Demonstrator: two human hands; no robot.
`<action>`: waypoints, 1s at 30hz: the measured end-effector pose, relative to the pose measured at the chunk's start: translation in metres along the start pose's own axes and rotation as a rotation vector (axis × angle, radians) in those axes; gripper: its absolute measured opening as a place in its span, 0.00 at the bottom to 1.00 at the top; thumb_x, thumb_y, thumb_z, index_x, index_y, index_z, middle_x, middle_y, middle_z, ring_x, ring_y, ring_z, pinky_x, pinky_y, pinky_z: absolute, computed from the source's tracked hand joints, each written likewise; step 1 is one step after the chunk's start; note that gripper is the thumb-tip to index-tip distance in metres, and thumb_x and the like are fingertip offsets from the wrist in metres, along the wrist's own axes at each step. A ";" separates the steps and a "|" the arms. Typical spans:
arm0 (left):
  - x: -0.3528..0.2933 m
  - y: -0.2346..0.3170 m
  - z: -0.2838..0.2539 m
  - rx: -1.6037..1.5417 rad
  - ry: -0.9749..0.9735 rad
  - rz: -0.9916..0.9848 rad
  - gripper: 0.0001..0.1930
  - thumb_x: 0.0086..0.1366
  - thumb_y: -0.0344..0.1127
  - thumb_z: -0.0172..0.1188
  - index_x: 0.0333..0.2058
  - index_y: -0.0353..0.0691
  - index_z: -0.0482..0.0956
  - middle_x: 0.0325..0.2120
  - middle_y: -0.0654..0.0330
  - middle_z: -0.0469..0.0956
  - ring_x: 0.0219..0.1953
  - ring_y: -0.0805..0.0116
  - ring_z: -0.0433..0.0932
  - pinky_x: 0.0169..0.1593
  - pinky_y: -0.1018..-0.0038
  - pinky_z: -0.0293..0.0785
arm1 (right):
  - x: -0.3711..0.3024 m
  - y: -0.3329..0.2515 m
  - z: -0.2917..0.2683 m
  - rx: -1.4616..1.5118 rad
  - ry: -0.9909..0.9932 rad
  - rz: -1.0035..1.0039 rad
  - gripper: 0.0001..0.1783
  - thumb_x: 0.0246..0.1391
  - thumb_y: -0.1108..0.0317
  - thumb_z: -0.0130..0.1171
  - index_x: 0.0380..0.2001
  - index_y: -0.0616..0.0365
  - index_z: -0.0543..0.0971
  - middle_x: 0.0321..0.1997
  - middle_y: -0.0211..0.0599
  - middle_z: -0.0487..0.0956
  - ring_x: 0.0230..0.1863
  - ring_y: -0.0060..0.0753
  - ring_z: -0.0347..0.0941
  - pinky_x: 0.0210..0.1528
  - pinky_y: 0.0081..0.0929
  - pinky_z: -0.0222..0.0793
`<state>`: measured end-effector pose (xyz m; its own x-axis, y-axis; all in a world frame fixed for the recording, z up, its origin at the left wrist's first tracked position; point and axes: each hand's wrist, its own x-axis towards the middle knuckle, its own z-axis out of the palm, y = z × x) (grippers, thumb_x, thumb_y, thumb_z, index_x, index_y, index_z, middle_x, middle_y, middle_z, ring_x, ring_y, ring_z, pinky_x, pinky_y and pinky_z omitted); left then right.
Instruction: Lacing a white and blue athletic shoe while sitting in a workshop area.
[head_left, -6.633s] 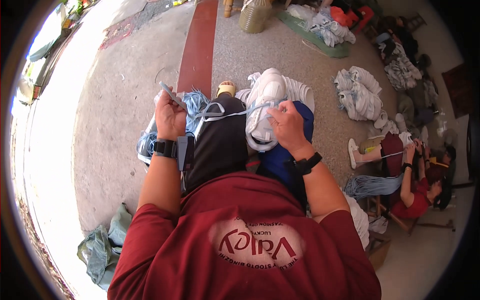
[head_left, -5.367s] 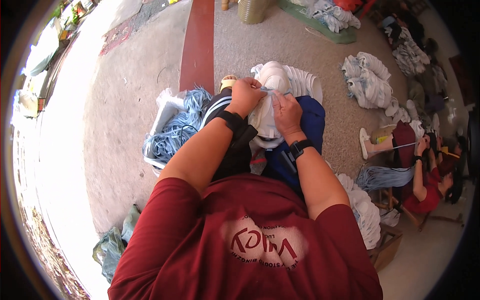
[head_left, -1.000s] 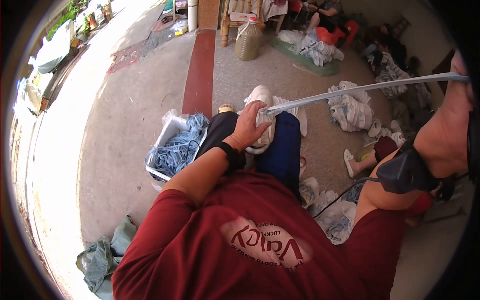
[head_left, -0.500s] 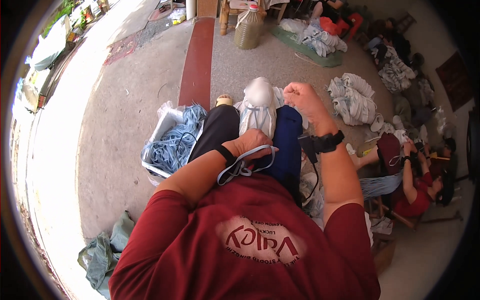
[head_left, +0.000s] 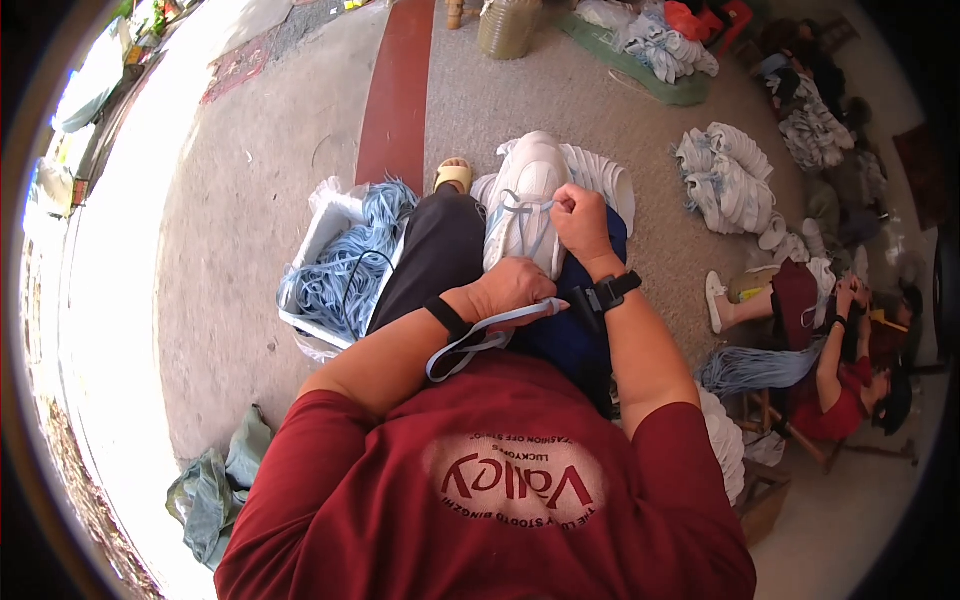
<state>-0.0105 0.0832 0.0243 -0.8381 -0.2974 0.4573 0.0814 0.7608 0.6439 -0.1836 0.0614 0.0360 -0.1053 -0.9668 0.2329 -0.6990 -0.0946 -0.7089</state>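
Observation:
A white sneaker (head_left: 536,168) rests between my knees with its toe pointing away, light-blue lacing across its upper. My left hand (head_left: 508,288) is closed at the shoe's near end, and a loose light-blue shoelace (head_left: 437,365) loops from its fingers toward my shirt. At the right side of the lacing, my right hand (head_left: 583,225) is pinched, with a stretch of blue lace running to its fingertips. The fingertips hide the lace end there. More white shoes (head_left: 603,178) lie just beyond, partly behind the sneaker.
Left of my leg stands a white box (head_left: 293,322) heaped with blue laces (head_left: 350,280). Piled white shoes (head_left: 727,190) lie to the right. A co-worker in red (head_left: 835,400) sits at far right beside hanging blue laces (head_left: 760,370). Green cloth (head_left: 215,495) lies at lower left.
My right hand has come down and inward from above the shoe's right side to its lacing. The left hand stays at the near end, still holding the lace. The view has shifted.

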 end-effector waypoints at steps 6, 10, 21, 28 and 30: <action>-0.001 -0.003 -0.001 -0.086 0.006 -0.115 0.20 0.58 0.40 0.57 0.12 0.37 0.66 0.12 0.52 0.65 0.19 0.50 0.68 0.27 0.61 0.64 | -0.002 -0.005 -0.010 0.474 -0.100 0.170 0.01 0.40 0.78 0.52 0.21 0.62 0.72 0.16 0.22 0.67 0.20 0.13 0.60 0.22 0.18 0.57; 0.000 -0.003 0.000 -0.053 -0.002 -0.107 0.20 0.58 0.40 0.57 0.12 0.37 0.66 0.12 0.52 0.65 0.19 0.50 0.68 0.27 0.61 0.64 | 0.000 -0.006 -0.006 0.080 -0.189 -0.044 0.05 0.44 0.74 0.54 0.18 0.59 0.71 0.16 0.21 0.66 0.20 0.14 0.58 0.21 0.19 0.52; 0.001 0.000 0.001 -0.049 0.016 -0.115 0.19 0.58 0.40 0.57 0.13 0.36 0.67 0.13 0.51 0.66 0.21 0.49 0.70 0.29 0.61 0.66 | 0.007 0.004 0.003 0.472 -0.125 0.326 0.18 0.44 0.60 0.63 0.12 0.61 0.72 0.14 0.32 0.69 0.17 0.22 0.62 0.20 0.26 0.58; 0.010 0.022 -0.018 -0.032 -0.017 0.010 0.19 0.59 0.39 0.55 0.13 0.35 0.67 0.13 0.49 0.69 0.21 0.47 0.70 0.28 0.61 0.66 | 0.018 -0.024 0.016 -0.373 0.016 0.217 0.28 0.39 0.45 0.62 0.17 0.65 0.77 0.23 0.53 0.77 0.27 0.53 0.75 0.30 0.42 0.69; 0.018 0.039 -0.030 -0.066 -0.055 -0.136 0.20 0.62 0.40 0.53 0.14 0.34 0.67 0.12 0.51 0.67 0.16 0.54 0.69 0.23 0.65 0.66 | 0.020 -0.022 0.019 -0.399 0.044 0.241 0.27 0.39 0.47 0.62 0.20 0.66 0.78 0.26 0.54 0.77 0.30 0.53 0.75 0.32 0.43 0.70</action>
<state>-0.0064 0.0904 0.0760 -0.8719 -0.3615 0.3303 -0.0008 0.6756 0.7373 -0.1567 0.0400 0.0437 -0.3220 -0.9382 0.1267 -0.8672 0.2386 -0.4371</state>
